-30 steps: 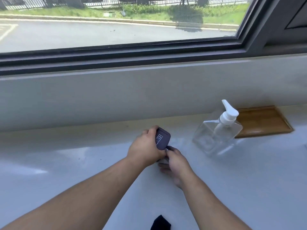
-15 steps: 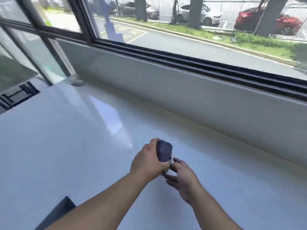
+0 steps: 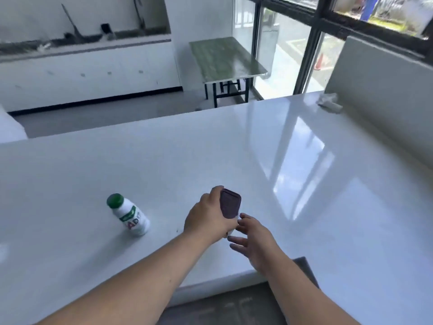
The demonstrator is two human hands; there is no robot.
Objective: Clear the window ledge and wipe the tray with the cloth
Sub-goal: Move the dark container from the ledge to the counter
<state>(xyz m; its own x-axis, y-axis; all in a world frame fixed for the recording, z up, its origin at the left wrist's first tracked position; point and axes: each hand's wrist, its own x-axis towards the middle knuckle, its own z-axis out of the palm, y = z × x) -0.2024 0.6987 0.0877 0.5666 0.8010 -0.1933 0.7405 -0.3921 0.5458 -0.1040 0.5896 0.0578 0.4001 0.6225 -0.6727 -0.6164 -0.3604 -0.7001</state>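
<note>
bottle (image 3: 128, 215) lower left, upright on ledge (image 3: 293, 184) | left hand (image 3: 205, 215) centre, clasping dark case (image 3: 230, 206) above ledge | right hand (image 3: 251, 235) just right, fingers loose, holding nothing | tray, cloth out of frame | step: clearing ledge | next: likely set case down clear of bottle
</note>
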